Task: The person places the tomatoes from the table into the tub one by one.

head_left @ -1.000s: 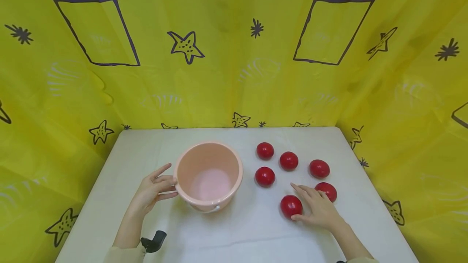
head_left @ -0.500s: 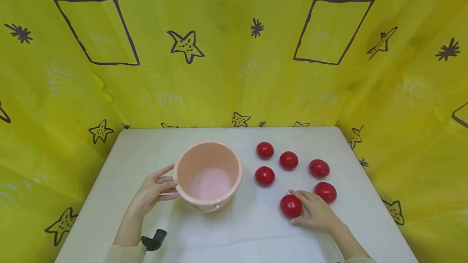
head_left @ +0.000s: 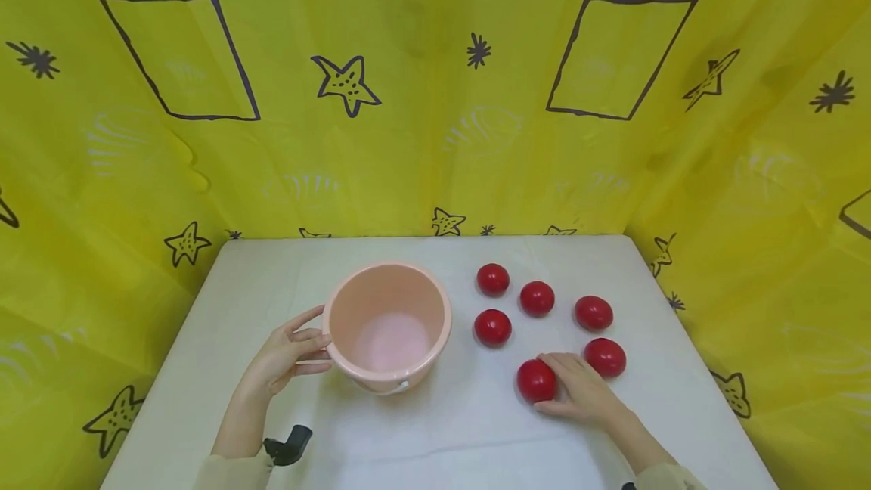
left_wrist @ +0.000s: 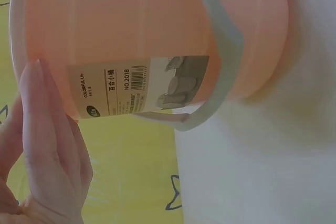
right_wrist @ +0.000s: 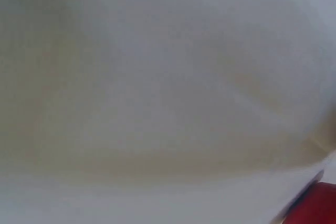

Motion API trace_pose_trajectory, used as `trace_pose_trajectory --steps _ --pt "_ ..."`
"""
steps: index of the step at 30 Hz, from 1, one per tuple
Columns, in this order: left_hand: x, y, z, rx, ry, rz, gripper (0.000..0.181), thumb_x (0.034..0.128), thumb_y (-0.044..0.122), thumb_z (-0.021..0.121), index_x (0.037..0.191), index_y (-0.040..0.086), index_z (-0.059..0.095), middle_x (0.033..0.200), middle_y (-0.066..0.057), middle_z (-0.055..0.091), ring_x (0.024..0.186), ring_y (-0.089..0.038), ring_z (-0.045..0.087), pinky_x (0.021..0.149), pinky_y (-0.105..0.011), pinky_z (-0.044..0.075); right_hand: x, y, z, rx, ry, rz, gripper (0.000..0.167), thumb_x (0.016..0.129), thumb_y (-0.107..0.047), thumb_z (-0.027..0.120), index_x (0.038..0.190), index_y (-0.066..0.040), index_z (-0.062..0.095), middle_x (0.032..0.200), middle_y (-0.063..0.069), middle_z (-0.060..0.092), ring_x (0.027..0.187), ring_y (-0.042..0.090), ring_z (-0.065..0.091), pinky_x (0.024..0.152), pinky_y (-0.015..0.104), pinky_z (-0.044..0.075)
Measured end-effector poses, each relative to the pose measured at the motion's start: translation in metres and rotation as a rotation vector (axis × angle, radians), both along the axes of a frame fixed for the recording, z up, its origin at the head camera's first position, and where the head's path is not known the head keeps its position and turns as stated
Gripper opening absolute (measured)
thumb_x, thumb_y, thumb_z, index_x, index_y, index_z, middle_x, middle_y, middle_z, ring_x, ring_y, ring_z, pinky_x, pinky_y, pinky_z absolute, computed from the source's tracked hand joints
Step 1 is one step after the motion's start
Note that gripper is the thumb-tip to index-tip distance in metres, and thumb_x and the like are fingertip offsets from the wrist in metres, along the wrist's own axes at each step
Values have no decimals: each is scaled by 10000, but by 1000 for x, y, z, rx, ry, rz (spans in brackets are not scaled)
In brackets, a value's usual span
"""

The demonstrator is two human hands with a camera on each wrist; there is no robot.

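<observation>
A peach-pink bucket (head_left: 354, 305) stands upright on the white table, its inside bare. My left hand (head_left: 289, 358) touches the bucket's left side just below the rim, its fingers nearly straight. In the left wrist view those fingers lie against the outer wall, near a label (left_wrist: 131, 90) and the pale handle (left_wrist: 229, 51). Right of the bucket, my right hand (head_left: 578, 390) grips a red ball (head_left: 536, 381) between thumb and fingers. Only a red corner of a ball (right_wrist: 316, 207) shows in the right wrist view, which is mostly blurred white.
Several more red balls, such as this one (head_left: 493, 328), lie on the right half of the white table (head_left: 435, 445). One ball (head_left: 605, 358) lies close behind the right hand. Yellow patterned curtain (head_left: 408, 134) surrounds the table at the back and sides.
My right hand has closed its fingers around the nearest red ball and shifted it slightly left. The left hand has stayed at the bucket's side with hardly any movement.
</observation>
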State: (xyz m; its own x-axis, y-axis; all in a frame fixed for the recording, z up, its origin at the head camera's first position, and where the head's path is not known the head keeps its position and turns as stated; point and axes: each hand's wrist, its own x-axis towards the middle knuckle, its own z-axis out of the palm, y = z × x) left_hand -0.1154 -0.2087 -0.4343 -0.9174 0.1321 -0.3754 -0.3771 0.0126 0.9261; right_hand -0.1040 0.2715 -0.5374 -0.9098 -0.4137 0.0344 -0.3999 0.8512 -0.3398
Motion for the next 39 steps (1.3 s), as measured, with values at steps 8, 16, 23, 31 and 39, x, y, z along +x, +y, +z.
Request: trace_pose_trajectory --steps 8,16,23,31,39 --pt "2 2 -1 -18 -10 37 653 881 56 584 1443 93 253 953 -99 635 756 -190 666 691 -355 564 -24 -15 31 5 118 107 784 610 -500 780 1236 -94 537 1164 55 572 1083 257 508 879 503 471" --pt "4 3 -1 -9 -10 41 645 888 45 569 1445 95 248 902 -45 644 757 -186 667 693 -354 563 -54 -42 79 0 169 170 820 559 -406 836 1252 -103 520 1217 75 543 1141 268 460 907 547 439" --pt "3 4 -2 5 -17 40 639 892 33 555 1447 98 244 914 -58 651 761 -185 665 696 -360 563 -78 -71 110 -2 285 274 795 580 -474 803 1236 -116 533 1194 56 550 1108 222 464 928 498 432" --pt "4 5 -4 8 -11 35 647 884 23 557 1445 84 242 941 -109 653 758 -201 661 692 -359 563 -98 -112 136 -35 403 417 715 618 -491 752 1191 -118 543 1164 50 563 1085 218 474 942 467 415" --pt "4 4 -4 22 -3 27 670 876 53 586 1448 87 238 943 -93 662 769 -219 666 698 -371 561 -105 -162 146 31 385 530 725 662 -525 709 1237 -117 540 1201 36 555 1127 199 472 1008 450 366"
